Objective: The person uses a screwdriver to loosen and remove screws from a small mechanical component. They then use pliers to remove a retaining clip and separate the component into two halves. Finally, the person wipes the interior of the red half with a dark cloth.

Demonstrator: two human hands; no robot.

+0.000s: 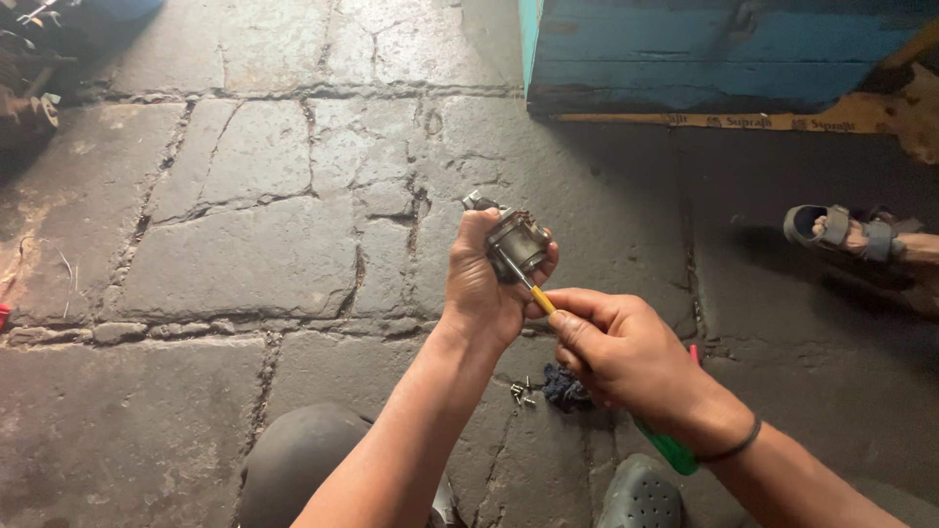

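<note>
My left hand [479, 284] grips a small grey metal engine part [515, 240], like a carburettor, held up over the stone floor. My right hand [616, 347] holds a screwdriver [536, 295] with a yellow shaft collar and a green handle [670, 448]; its tip rests against the lower side of the metal part. The green handle end sticks out below my right wrist, which wears a dark band. The two hands are close together, almost touching.
Small loose screws [522, 393] and a dark blue rag [565, 389] lie on the cracked stone floor [245, 254] under my hands. A blue wooden box [714, 54] stands at the back right. Another person's sandalled foot [846, 233] is at the right. Machine parts [24, 88] sit at the far left.
</note>
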